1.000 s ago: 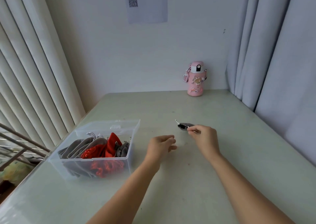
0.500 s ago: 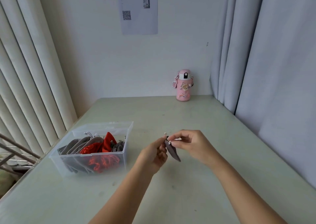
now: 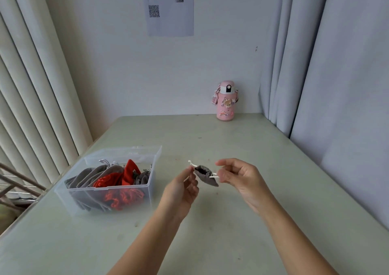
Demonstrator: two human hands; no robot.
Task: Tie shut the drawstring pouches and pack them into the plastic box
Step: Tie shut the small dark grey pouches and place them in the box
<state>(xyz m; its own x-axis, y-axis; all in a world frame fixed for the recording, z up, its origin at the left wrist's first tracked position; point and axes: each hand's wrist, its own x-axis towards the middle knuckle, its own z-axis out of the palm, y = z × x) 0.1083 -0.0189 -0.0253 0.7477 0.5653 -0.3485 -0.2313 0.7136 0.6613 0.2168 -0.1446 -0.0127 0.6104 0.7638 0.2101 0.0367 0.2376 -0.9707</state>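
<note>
Pale green table [image 3: 210,243] fills the lower frame, w/ vertical blinds [image 3: 31,106] down the left edge and grey curtains [image 3: 336,64] down the right. White sheet [image 3: 169,7] w/ a QR code is stuck on the wall, top centre. Clear plastic box [image 3: 84,199] sits at centre left on the table, holding grey pouches [image 3: 92,176] and red pouches [image 3: 126,173] stacked on edge. Left hand [image 3: 181,190] and right hand [image 3: 242,178] are raised at frame centre, just right of the box, apart from it. Pink bottle [image 3: 225,101] stands upright at the table's far edge by the wall. Small grey pouch [image 3: 205,175] hangs betw. the two hands above the table, mouth gathered. Its white drawstring [image 3: 214,177] sticks out both sides: left fingertips pinch one end, right thumb & finger pinch the other; remaining right fingers loosely curled.
</note>
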